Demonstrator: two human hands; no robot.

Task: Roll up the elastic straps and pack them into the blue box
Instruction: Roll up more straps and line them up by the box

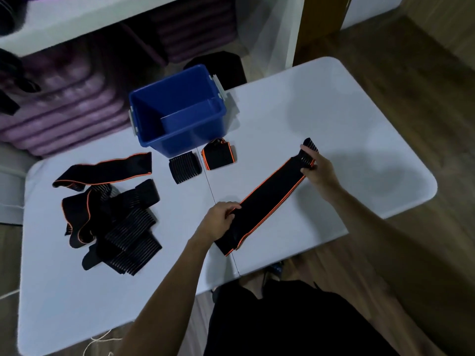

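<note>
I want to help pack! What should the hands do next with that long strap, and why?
Probably start rolling from the far end: the right hand pinches that end of the strap, the left hand holds the near part flat on the table, and the blue box looks empty.

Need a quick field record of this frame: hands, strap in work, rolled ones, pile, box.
left hand: grips near end of strap
right hand: pinches far end of strap
strap: black, orange edges, stretched flat across table
rolled straps: two, in front of box, one striped, one orange-edged
pile: unrolled straps, table's left side
box: blue, open, no straps visible inside
</note>
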